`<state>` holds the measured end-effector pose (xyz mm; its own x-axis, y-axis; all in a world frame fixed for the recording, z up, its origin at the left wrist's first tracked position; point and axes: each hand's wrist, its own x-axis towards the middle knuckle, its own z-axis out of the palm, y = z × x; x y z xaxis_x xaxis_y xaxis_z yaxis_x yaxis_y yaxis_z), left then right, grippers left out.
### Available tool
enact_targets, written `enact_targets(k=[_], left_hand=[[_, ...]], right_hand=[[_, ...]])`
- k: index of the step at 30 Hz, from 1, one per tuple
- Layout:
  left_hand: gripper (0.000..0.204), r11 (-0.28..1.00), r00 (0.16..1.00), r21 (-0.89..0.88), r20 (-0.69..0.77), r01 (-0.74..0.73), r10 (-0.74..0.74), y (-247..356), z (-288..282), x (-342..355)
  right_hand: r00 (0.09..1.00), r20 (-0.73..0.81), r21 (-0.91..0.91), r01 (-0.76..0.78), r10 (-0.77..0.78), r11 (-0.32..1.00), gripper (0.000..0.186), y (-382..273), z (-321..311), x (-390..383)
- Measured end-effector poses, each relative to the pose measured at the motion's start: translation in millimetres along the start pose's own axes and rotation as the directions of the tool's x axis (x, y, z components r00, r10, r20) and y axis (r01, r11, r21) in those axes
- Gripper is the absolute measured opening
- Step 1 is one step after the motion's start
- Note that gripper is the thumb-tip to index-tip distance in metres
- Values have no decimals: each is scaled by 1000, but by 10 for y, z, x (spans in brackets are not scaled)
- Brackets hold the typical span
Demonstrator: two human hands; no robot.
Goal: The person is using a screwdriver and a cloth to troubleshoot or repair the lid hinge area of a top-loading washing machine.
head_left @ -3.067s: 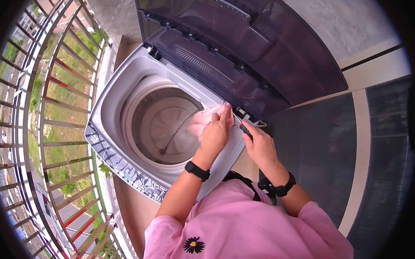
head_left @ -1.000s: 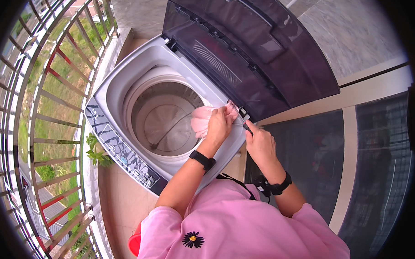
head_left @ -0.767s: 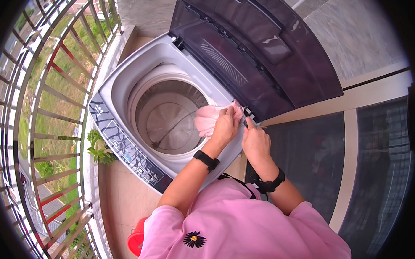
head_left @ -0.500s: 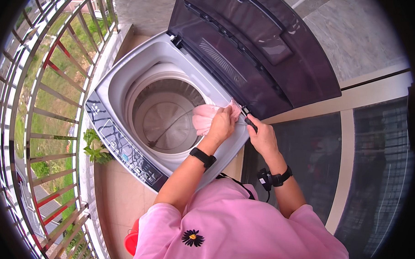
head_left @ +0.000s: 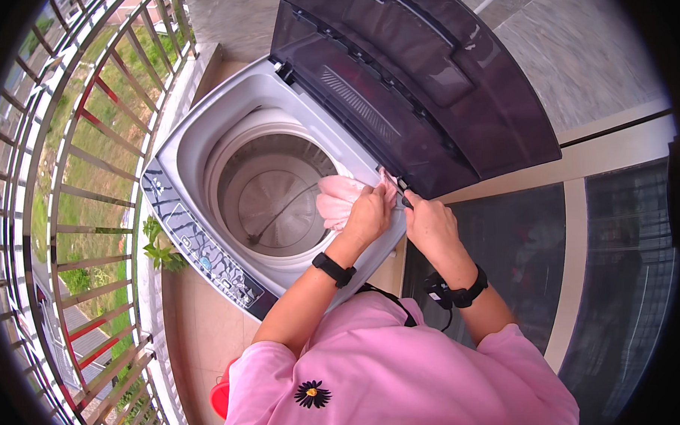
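A grey top-loading washing machine (head_left: 318, 112) stands before me, its dark purple lid (head_left: 493, 80) raised and its metal drum (head_left: 279, 196) bare to view. At the machine's right rim, near the lid hinge, my left hand (head_left: 366, 217) is closed on a pink cloth (head_left: 338, 200). Part of the cloth hangs over the drum opening; another bit sticks up by the hinge. Close beside it, my right hand (head_left: 433, 228) grips a slim black-handled tool (head_left: 407, 197) against the rim. The tool's tip is mostly hidden by the cloth and hinge.
A white-barred balcony railing (head_left: 93, 227) curves along the left. Green leaves (head_left: 160, 249) poke out beside the machine's patterned control panel (head_left: 199, 244). Low at the left is a red bucket (head_left: 220, 396), partly hidden by my shirt. Dark glass doors (head_left: 499, 259) stand at the right.
My right hand has shifted slightly up and left, closer to the left hand, and more of the tool's handle is covered. The left hand keeps its hold on the cloth.
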<state>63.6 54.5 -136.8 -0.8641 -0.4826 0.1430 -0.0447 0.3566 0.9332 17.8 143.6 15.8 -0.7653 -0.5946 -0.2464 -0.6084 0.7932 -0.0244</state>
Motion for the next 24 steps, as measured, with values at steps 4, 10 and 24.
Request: enact_targets(k=[4,10,24], left_hand=[[34,999,997,-9,-66,-35,34,-82,-10,28],[16,997,997,-58,-71,-47,43,-83,-57,57],[21,1000,999,-19,-33,-1,1,-124,106,18]], right_hand=[[997,-66,-42,-49,46,998,46,-49,454,-127],[965,-230,150,161,-124,975,44,271,651,1],[994,40,-74,-99,102,992,45,-228,261,-38]])
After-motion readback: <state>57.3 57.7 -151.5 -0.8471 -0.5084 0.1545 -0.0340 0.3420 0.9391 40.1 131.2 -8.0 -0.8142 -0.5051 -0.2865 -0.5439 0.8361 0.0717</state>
